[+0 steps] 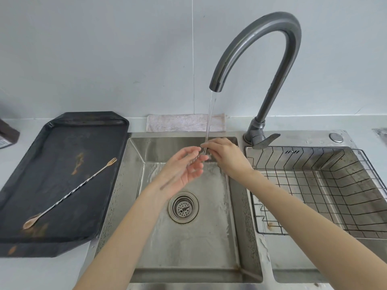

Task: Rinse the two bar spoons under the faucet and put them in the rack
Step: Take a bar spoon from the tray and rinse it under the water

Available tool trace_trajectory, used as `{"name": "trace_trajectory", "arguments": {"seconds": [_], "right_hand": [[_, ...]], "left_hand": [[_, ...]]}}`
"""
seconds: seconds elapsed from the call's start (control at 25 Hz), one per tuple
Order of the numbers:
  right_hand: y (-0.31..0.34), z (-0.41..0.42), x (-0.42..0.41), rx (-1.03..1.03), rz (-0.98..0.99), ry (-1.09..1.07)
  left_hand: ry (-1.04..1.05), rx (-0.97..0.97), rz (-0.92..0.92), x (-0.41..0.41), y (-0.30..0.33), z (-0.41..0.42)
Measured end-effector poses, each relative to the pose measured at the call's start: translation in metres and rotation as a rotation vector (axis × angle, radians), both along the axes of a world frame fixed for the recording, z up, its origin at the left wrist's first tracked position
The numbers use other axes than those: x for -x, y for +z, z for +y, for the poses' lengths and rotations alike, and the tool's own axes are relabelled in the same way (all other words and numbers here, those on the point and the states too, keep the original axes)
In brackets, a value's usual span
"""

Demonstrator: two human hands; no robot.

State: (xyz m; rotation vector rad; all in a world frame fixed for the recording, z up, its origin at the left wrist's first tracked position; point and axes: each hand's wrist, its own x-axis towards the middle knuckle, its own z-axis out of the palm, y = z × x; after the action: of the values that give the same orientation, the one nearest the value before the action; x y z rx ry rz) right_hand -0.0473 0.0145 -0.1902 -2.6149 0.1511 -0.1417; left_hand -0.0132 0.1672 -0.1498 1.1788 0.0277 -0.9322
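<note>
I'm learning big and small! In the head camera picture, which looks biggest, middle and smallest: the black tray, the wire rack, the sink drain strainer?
1. black tray and wire rack: look alike, unsure which is bigger.
2. sink drain strainer: clearly smallest.

Bright, even, soft light; wide-angle bending at edges; slightly soft focus.

Hands (206,159), bar spoon (198,156) under faucet (257,59)

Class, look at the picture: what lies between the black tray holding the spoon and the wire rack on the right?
In the head view, the sink basin lies between the black tray and wire rack, with both hands rinsing a bar spoon under the faucet.
</note>
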Motion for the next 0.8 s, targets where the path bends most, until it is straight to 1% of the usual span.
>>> {"name": "trace_trajectory", "arguments": {"seconds": [0.08,0.16,0.28,0.4,0.56,0.8], "right_hand": [[-0.007,0.003,0.004,-0.076,0.029,-0.052],[-0.017,0.007,0.008,-0.173,0.061,-0.104],[-0.029,0.012,0.017,-0.292,0.146,-0.153],[-0.041,0.016,0.026,-0.377,0.241,-0.167],[-0.048,0.02,0.036,-0.45,0.349,-0.171],[-0.048,0.021,0.039,-0.518,0.393,-0.215]], "left_hand": [[-0.001,-0.048,-0.072,-0.004,0.003,-0.006],[-0.04,-0.135,-0.21,-0.006,0.005,-0.012],[-0.121,-0.335,-0.455,-0.008,0.007,-0.018],[-0.154,-0.445,-0.592,-0.01,0.006,-0.021],[-0.189,-0.504,-0.696,-0.013,0.01,-0.026],[-0.12,-0.432,-0.687,-0.027,0.024,-0.038]]}}
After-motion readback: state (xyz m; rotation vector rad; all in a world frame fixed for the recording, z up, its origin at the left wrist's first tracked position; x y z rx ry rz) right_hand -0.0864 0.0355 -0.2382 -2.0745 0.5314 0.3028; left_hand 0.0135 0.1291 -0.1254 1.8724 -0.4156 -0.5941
